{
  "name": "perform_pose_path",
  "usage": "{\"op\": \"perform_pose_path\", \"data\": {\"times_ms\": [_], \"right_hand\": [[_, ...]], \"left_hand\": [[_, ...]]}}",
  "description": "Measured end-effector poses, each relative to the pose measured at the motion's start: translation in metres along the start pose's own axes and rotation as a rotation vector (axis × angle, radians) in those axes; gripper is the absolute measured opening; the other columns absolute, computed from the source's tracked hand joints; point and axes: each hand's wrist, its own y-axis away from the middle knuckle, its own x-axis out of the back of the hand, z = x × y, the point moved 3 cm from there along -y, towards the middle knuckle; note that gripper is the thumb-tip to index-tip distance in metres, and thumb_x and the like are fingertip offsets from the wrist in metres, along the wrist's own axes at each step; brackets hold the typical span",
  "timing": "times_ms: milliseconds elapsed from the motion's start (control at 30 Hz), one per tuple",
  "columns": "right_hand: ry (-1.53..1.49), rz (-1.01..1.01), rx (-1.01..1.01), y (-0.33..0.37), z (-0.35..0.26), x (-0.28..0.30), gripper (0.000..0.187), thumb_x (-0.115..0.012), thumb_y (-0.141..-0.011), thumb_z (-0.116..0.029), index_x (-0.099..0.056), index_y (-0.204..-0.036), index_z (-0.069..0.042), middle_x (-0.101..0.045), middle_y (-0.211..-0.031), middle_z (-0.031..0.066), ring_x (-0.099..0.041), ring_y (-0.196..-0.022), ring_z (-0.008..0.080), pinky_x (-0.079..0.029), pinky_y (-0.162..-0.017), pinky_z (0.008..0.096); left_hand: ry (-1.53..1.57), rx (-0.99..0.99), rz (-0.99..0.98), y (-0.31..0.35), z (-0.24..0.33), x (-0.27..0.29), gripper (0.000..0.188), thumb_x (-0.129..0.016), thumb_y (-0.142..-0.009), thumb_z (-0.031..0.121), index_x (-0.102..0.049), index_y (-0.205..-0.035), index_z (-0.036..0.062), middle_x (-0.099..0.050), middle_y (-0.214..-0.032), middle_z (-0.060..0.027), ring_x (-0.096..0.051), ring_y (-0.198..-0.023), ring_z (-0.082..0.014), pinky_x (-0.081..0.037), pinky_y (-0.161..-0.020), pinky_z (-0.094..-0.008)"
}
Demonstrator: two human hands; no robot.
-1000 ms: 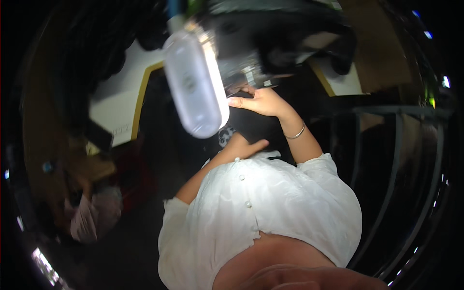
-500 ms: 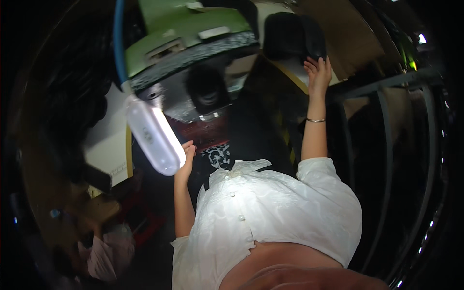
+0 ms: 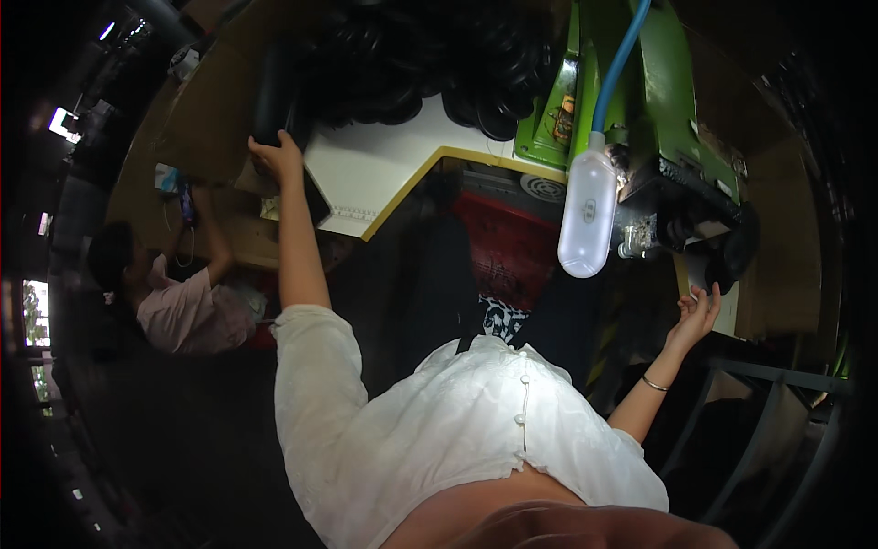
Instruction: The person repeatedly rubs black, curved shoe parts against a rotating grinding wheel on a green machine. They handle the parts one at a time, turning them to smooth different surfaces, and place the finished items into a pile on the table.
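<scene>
My left hand (image 3: 277,157) reaches far out to the left, at the lower end of a long dark piece (image 3: 273,91). Thumb and a finger are spread apart there; whether they touch the piece is unclear. On the right, my right hand (image 3: 700,313) has its palm turned up and fingers apart, with fingertips just below a black rounded piece (image 3: 737,245). That piece lies beside the green machine (image 3: 675,78). Contact between it and the fingertips cannot be made out.
A lit lamp (image 3: 588,215) hangs from a blue tube before the machine. Black curved pieces (image 3: 393,64) are heaped behind the white, yellow-edged table (image 3: 366,160). Another person (image 3: 197,311) sits at left. Grey metal bars (image 3: 759,439) stand at lower right; cardboard (image 3: 782,238) rises beyond.
The view has swung left, so machine and lamp now appear farther right. My left hand has gone from beside the lamp to the far left. My right hand stays near the black rounded piece.
</scene>
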Motion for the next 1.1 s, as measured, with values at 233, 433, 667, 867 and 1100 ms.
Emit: {"op": "perform_pose_path", "data": {"times_ms": [233, 433, 667, 867, 1100], "right_hand": [[-0.003, -0.075, -0.007, 0.003, -0.005, -0.016, 0.033, -0.052, -0.086, -0.011, -0.048, -0.118, -0.003, -0.059, -0.081, 0.0066, -0.055, -0.059, 0.0085, -0.044, -0.054, 0.0196], [0.112, -0.211, -0.125, 0.034, 0.02, -0.044, 0.028, -0.052, -0.087, -0.014, -0.053, -0.111, -0.001, -0.06, -0.081, 0.0066, -0.055, -0.06, 0.0081, -0.046, -0.053, 0.0184], [-0.394, -0.934, -1.09, 0.133, 0.06, -0.109, 0.059, -0.038, -0.089, -0.049, -0.049, -0.117, 0.001, -0.061, -0.096, 0.0138, -0.062, -0.081, 0.0217, -0.054, -0.063, 0.0341], [-0.355, -0.664, -0.928, 0.114, 0.078, -0.08, 0.039, -0.058, -0.082, -0.009, -0.049, -0.117, 0.003, -0.058, -0.108, 0.0117, -0.057, -0.097, 0.0193, -0.047, -0.085, 0.0314], [0.072, -0.98, -0.644, 0.1, 0.078, -0.018, 0.044, -0.069, -0.074, -0.005, -0.053, -0.113, 0.003, -0.06, -0.105, 0.0062, -0.054, -0.095, 0.0109, -0.044, -0.085, 0.0256]], "left_hand": [[0.185, -0.058, -0.133, -0.039, 0.019, 0.008, 0.042, -0.072, -0.071, 0.021, -0.054, -0.101, -0.0023, -0.06, -0.088, -0.0146, -0.059, -0.081, -0.0306, -0.046, -0.078, -0.038], [0.483, -0.558, -0.106, 0.081, 0.181, 0.129, 0.029, -0.073, -0.067, -0.001, -0.056, -0.091, 0.002, -0.058, -0.095, -0.0113, -0.055, -0.093, -0.0204, -0.043, -0.083, -0.0305], [1.103, -0.243, -1.103, 0.207, 0.194, 0.16, 0.031, -0.074, -0.06, -0.005, -0.057, -0.086, 0.0025, -0.057, -0.096, -0.0125, -0.057, -0.093, -0.0247, -0.043, -0.084, -0.0361], [1.346, 0.287, -1.483, 0.295, 0.194, 0.136, 0.055, -0.064, -0.073, 0.011, -0.037, -0.12, 0.0078, -0.03, -0.13, -0.017, -0.039, -0.117, -0.0253, -0.032, -0.098, -0.0365], [0.893, 0.377, -1.397, 0.344, 0.212, 0.118, 0.026, -0.059, -0.084, 0.018, -0.057, -0.102, -0.0017, -0.062, -0.09, -0.0052, -0.056, -0.083, -0.011, -0.044, -0.078, -0.025]]}}
